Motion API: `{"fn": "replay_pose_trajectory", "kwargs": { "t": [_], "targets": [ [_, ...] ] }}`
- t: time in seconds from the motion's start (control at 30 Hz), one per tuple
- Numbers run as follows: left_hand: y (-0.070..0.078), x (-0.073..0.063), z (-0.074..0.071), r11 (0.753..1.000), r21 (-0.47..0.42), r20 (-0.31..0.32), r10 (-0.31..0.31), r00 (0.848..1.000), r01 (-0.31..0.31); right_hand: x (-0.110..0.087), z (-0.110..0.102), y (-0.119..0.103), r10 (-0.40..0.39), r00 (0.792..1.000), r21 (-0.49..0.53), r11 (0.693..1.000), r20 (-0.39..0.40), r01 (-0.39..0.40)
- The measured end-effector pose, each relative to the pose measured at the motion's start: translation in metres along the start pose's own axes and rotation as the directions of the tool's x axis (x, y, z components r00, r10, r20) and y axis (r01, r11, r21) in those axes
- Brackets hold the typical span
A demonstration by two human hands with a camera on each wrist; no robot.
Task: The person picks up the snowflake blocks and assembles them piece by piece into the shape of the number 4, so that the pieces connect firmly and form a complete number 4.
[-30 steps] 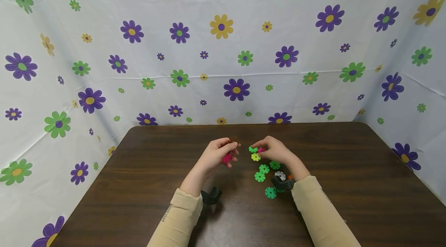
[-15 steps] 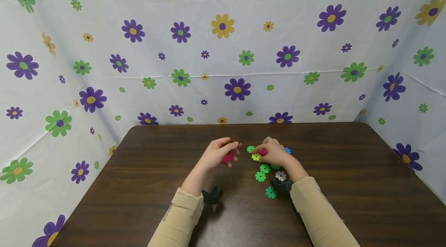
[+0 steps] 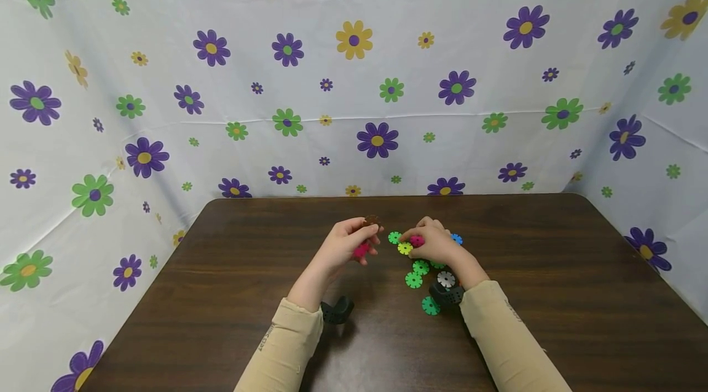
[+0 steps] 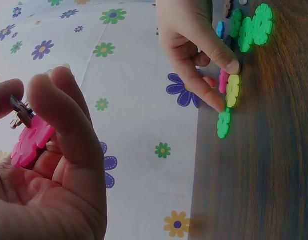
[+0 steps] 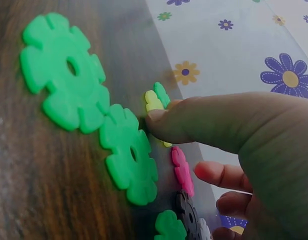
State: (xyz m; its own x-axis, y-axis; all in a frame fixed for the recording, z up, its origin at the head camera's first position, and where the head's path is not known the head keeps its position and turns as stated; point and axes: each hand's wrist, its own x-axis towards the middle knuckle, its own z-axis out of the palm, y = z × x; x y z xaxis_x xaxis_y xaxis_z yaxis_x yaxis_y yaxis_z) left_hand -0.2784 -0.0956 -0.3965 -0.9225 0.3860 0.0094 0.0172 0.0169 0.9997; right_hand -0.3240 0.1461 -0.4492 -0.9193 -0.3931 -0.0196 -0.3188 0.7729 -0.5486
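My left hand (image 3: 344,246), raised over the table, pinches a brown notched building disc (image 3: 372,220) between thumb and fingertips. A pink notched disc (image 4: 33,142) is also held in that hand, against the curled fingers. My right hand (image 3: 437,242) is down at the loose discs, its thumb and index finger at opposite edges of a yellow disc (image 3: 405,248) lying on the table. Just beyond the index fingertip lies a green disc (image 3: 394,237). Under the right hand's arch sits another pink disc (image 5: 182,171); the other fingers stay off it.
Several green discs (image 3: 413,280), a white disc (image 3: 445,279) and a blue disc (image 3: 456,239) lie around the right hand and wrist. Some discs are partly hidden by the right arm. The brown table (image 3: 265,269) ends at a flowered cloth (image 3: 310,85).
The green disc by the right index fingertip has slid left, away from the yellow one. The right hand has shifted slightly, uncovering the blue disc. My left hand keeps its hold.
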Motion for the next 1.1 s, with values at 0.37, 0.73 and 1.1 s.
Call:
{"fn": "replay_pose_trajectory", "kwargs": {
  "t": [0.37,0.73,1.1],
  "targets": [
    [0.0022,-0.0026,0.0000,1.000,-0.003,0.004,-0.004,1.000,0.004,0.0019,0.0026,0.0022,0.006,1.000,-0.023,1.000,-0.028,-0.007],
    [0.0035,-0.0028,0.0008,1.000,0.012,0.023,0.004,1.000,-0.004,0.0029,0.0029,-0.0004,0.013,0.999,-0.024,1.000,-0.040,-0.014],
    [0.0041,-0.0037,0.0013,1.000,0.018,0.019,0.008,1.000,-0.008,0.0016,0.0052,-0.0044,0.036,0.999,0.022,0.999,-0.027,-0.035]
  ]
}}
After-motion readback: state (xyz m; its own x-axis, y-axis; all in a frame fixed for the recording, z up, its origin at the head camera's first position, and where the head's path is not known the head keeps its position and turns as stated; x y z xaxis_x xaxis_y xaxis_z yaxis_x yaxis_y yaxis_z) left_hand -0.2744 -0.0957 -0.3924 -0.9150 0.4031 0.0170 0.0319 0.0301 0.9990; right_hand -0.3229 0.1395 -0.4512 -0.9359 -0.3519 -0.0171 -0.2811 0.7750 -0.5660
